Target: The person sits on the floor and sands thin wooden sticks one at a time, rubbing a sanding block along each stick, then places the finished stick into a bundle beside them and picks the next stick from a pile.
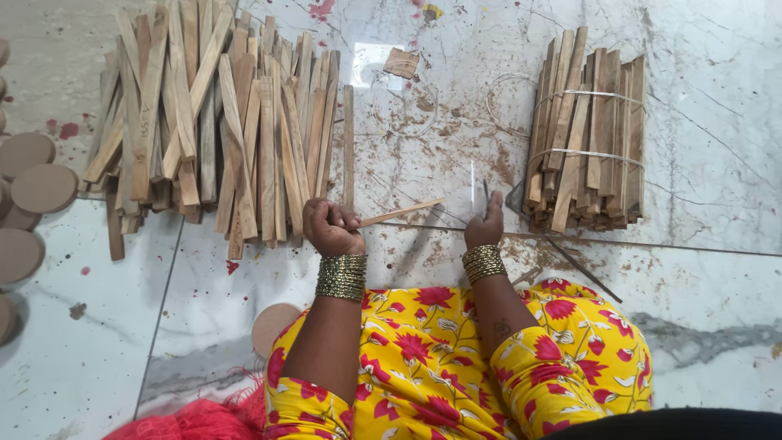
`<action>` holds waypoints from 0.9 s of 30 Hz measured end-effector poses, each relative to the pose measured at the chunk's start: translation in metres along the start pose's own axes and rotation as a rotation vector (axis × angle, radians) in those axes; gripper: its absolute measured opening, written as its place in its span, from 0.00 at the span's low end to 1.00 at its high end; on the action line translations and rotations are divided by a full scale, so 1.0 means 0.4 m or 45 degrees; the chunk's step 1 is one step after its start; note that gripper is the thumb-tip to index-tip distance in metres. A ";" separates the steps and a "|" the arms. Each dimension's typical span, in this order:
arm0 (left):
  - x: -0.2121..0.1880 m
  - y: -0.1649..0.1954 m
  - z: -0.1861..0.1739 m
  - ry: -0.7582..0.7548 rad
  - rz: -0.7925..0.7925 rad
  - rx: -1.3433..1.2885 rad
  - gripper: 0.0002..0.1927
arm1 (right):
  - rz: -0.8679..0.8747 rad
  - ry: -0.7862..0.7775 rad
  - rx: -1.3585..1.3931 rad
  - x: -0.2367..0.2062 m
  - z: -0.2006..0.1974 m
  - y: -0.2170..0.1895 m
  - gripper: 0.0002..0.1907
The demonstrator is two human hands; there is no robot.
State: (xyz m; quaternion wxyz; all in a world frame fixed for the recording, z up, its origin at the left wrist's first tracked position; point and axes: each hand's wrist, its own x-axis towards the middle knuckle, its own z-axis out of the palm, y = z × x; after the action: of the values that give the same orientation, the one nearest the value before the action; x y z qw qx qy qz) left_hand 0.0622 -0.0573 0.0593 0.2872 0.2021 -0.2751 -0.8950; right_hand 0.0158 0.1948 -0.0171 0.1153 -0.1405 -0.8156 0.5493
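the left hand (332, 228) is fisted round a thin wooden strip (401, 212) low over the marble floor (717, 285), the right hand (485, 224) has its fingers pinched on a thin strand (hard to make out), which i'd keep taut beside the tied bundle (586, 138).

Sitting on the marble floor (717, 212), left hand (330, 228) gripping a thin wooden stick (401, 211), right hand (486, 224) pinching a thin rod (486, 189), between loose sticks (212, 122) and a tied bundle (586, 138).
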 end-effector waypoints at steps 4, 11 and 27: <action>-0.002 -0.039 -0.012 -0.116 0.059 0.074 0.06 | -0.175 -0.431 -0.214 -0.099 0.041 -0.098 0.38; 0.034 -0.046 -0.054 0.030 0.149 0.087 0.07 | -1.052 -0.796 -0.262 -0.252 0.139 -0.124 0.43; 0.003 0.020 -0.021 0.343 -0.087 -0.220 0.08 | -0.632 -0.625 -0.319 -0.086 0.102 0.066 0.36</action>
State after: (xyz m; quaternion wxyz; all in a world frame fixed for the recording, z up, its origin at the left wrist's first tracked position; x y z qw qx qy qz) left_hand 0.0689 -0.0666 0.0576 0.3074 0.3042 -0.1489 -0.8893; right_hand 0.0367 0.1568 -0.0580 0.0278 0.1847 -0.8891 0.4179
